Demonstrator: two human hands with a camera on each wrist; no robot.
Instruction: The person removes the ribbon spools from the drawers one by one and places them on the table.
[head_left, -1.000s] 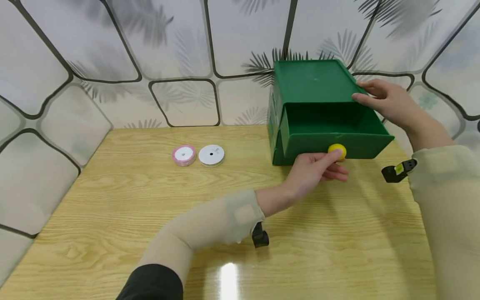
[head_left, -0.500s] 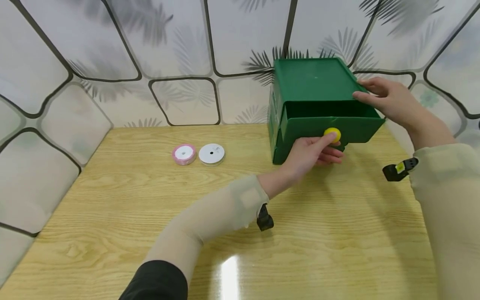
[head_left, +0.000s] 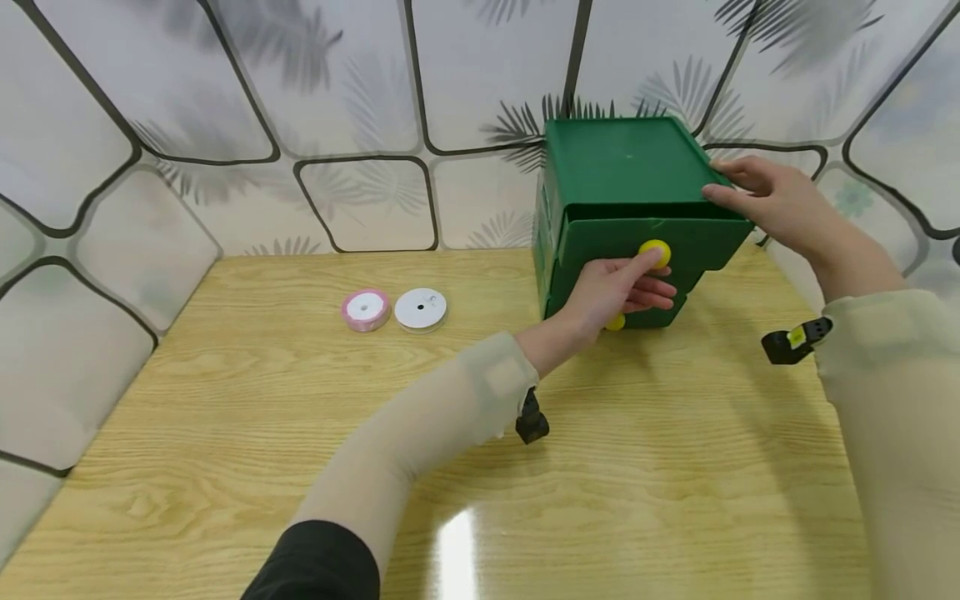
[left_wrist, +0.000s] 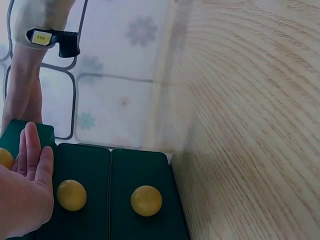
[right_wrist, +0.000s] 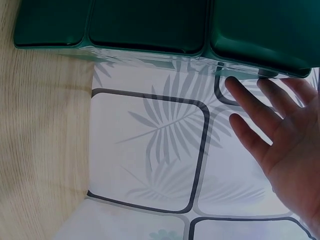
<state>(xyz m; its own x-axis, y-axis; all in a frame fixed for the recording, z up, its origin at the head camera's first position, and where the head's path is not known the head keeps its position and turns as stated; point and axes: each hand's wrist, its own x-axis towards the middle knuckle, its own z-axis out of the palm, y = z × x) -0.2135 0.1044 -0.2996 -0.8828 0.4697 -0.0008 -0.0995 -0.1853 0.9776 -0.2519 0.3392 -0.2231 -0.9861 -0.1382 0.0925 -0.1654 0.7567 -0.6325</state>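
A green drawer cabinet [head_left: 630, 162] stands against the back wall, its top drawer [head_left: 708, 242] slightly pulled out. My left hand [head_left: 600, 292] pinches that drawer's yellow ball knob [head_left: 657, 252], thumb over it and the other fingers stretched out below. In the left wrist view my left hand covers part of this knob [left_wrist: 6, 159]; two lower drawers show yellow knobs [left_wrist: 71, 195]. My right hand [head_left: 776, 200] rests on the cabinet's upper right edge, thumb on top. In the right wrist view its fingers lie loosely extended along the cabinet's side.
Two ribbon spools lie side by side on the wooden table [head_left: 300, 400], left of the cabinet: a pink one [head_left: 366, 309] and a white one [head_left: 421, 309]. A patterned wall covering [head_left: 495, 200] runs behind and beside the table.
My left hand has moved back with the knob, and the top drawer has slid nearly into the cabinet. A lower yellow knob has come into view. My right hand has stayed in place.
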